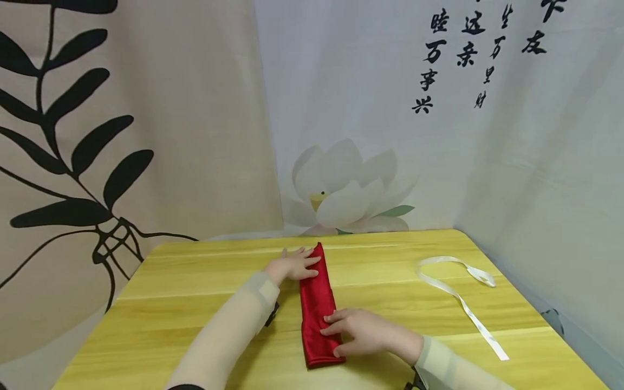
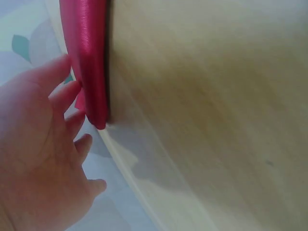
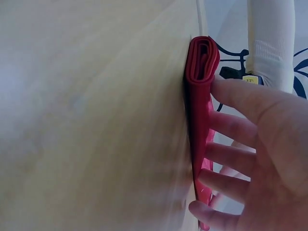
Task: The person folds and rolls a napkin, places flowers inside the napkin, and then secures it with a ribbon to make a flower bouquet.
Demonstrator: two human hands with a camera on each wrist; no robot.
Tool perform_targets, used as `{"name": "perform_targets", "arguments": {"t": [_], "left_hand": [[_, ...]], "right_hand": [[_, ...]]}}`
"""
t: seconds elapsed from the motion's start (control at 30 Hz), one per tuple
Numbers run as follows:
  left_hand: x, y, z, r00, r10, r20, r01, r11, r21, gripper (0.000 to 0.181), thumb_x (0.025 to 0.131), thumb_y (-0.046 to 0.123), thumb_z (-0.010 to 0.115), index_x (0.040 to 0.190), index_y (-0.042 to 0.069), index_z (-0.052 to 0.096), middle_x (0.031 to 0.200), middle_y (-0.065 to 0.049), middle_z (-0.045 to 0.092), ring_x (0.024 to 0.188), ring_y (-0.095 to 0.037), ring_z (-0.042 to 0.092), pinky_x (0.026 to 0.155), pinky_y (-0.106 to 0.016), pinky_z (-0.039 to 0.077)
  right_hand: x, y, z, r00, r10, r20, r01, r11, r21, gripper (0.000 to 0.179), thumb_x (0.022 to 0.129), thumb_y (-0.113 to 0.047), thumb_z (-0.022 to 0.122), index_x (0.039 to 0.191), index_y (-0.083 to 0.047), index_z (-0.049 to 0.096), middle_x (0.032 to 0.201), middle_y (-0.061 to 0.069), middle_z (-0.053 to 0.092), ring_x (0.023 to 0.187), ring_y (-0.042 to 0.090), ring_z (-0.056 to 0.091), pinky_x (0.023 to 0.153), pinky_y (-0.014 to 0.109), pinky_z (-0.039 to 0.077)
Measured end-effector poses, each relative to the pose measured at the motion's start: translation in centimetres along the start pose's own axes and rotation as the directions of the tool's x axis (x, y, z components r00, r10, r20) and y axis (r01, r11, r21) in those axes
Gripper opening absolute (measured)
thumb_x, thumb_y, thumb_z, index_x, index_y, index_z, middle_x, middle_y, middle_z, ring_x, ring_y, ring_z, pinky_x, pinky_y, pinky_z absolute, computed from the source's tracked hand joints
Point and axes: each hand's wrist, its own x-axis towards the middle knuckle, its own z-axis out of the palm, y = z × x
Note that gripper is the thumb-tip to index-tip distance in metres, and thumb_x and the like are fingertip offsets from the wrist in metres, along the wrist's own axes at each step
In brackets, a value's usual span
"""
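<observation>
A strip of shiny red cloth (image 1: 317, 303), folded into a long flat roll, lies lengthwise on the table. At its far end my left hand (image 1: 292, 265) rests with spread, straight fingers on the cloth. My right hand (image 1: 363, 331) touches the near part from the right side, fingers extended over its top. In the right wrist view the layered, rolled end of the red cloth (image 3: 202, 60) shows, with the thumb and fingers of my right hand (image 3: 274, 144) along it. The left wrist view has my left hand (image 2: 43, 139) beside the cloth's other end (image 2: 91, 72).
A white ribbon (image 1: 458, 295) lies in a loose curve on the right of the yellow wood-grain table (image 1: 205, 314). Behind the table hangs a pale curtain (image 1: 341, 108) printed with a lotus, black leaves and characters.
</observation>
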Motion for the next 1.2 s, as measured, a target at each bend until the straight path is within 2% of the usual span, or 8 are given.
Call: {"name": "perform_targets", "arguments": {"t": [0.17, 0.33, 0.47, 0.53, 0.63, 0.73, 1.0, 1.2], "left_hand": [[-0.5, -0.3, 0.8, 1.0, -0.003, 0.021, 0.004, 1.0, -0.011, 0.058, 0.099, 0.049, 0.047, 0.152, 0.03, 0.032, 0.161, 0.001, 0.016, 0.146, -0.025, 0.013, 0.112, -0.058, 0.007], [-0.6, -0.4, 1.3, 1.0, 0.011, 0.009, -0.01, 0.997, -0.073, 0.058, 0.099, 0.046, 0.049, 0.152, 0.029, 0.033, 0.16, -0.002, 0.018, 0.145, -0.026, 0.018, 0.111, -0.059, 0.012], [-1.0, -0.5, 1.3, 0.999, 0.041, -0.021, -0.044, 0.987, -0.155, 0.057, 0.1, 0.043, 0.049, 0.152, 0.025, 0.033, 0.16, -0.007, 0.018, 0.144, -0.029, 0.021, 0.112, -0.052, 0.019], [-1.3, -0.5, 1.2, 0.998, 0.055, -0.041, -0.063, 0.973, -0.223, 0.057, 0.101, 0.04, 0.048, 0.152, 0.022, 0.032, 0.16, -0.01, 0.017, 0.143, -0.031, 0.021, 0.112, -0.051, 0.021], [-1.9, -0.7, 0.9, 0.995, 0.067, -0.074, -0.089, 0.937, -0.339, 0.057, 0.102, 0.036, 0.047, 0.153, 0.018, 0.03, 0.159, -0.015, 0.014, 0.144, -0.034, 0.019, 0.112, -0.052, 0.02], [-2.6, -0.9, 0.6, 0.992, 0.071, -0.101, -0.106, 0.909, -0.403, 0.057, 0.102, 0.034, 0.047, 0.153, 0.016, 0.03, 0.159, -0.018, 0.013, 0.143, -0.036, 0.018, 0.111, -0.054, 0.019], [-4.4, -2.2, 0.8, 0.98, 0.093, -0.174, -0.16, 0.893, -0.421, 0.054, 0.103, 0.028, 0.047, 0.149, 0.003, 0.034, 0.152, -0.023, 0.029, 0.14, -0.038, 0.027, 0.111, -0.051, 0.022], [-6.6, -4.3, 1.2, 0.983, 0.043, -0.178, -0.119, 0.887, -0.446, 0.053, 0.104, 0.029, 0.044, 0.147, -0.002, 0.037, 0.149, -0.018, 0.038, 0.139, -0.034, 0.031, 0.112, -0.047, 0.024]], "right_hand": [[-0.3, -0.1, 0.5, 0.999, -0.035, -0.031, 0.034, 0.999, -0.033, 0.039, 0.089, -0.037, 0.068, 0.123, -0.018, 0.068, 0.133, 0.003, 0.058, 0.123, 0.019, 0.052, 0.099, 0.034, 0.043], [-0.4, -0.2, 0.6, 0.996, -0.069, -0.048, 0.068, 0.997, -0.037, 0.039, 0.089, -0.037, 0.067, 0.123, -0.018, 0.068, 0.132, 0.004, 0.059, 0.122, 0.02, 0.052, 0.098, 0.034, 0.044], [-0.5, -0.2, 0.2, 0.997, -0.072, -0.032, 0.072, 0.997, -0.017, 0.039, 0.09, -0.036, 0.067, 0.123, -0.018, 0.068, 0.132, 0.003, 0.059, 0.123, 0.02, 0.052, 0.099, 0.034, 0.043], [-0.5, -0.1, 0.0, 0.997, -0.074, -0.021, 0.074, 0.997, 0.006, 0.038, 0.09, -0.035, 0.067, 0.123, -0.017, 0.068, 0.132, 0.004, 0.058, 0.123, 0.02, 0.051, 0.099, 0.034, 0.043], [-0.4, 0.2, -0.4, 0.998, -0.068, -0.006, 0.068, 0.996, 0.051, 0.036, 0.09, -0.034, 0.066, 0.121, -0.016, 0.069, 0.132, 0.004, 0.058, 0.122, 0.02, 0.052, 0.098, 0.035, 0.043], [-0.5, 0.5, -0.7, 0.999, -0.052, 0.001, 0.052, 0.995, 0.084, 0.035, 0.091, -0.034, 0.066, 0.12, -0.015, 0.069, 0.131, 0.004, 0.058, 0.121, 0.02, 0.053, 0.098, 0.036, 0.044], [-0.2, 0.7, -1.7, 1.0, -0.025, 0.005, 0.024, 0.993, 0.116, 0.037, 0.091, -0.033, 0.066, 0.122, -0.014, 0.068, 0.133, 0.004, 0.057, 0.124, 0.02, 0.051, 0.1, 0.036, 0.042], [0.0, 1.4, -2.2, 0.999, -0.033, -0.016, 0.034, 0.995, 0.09, 0.04, 0.091, -0.029, 0.067, 0.126, -0.01, 0.064, 0.136, 0.011, 0.054, 0.124, 0.025, 0.051, 0.101, 0.039, 0.042]]}}
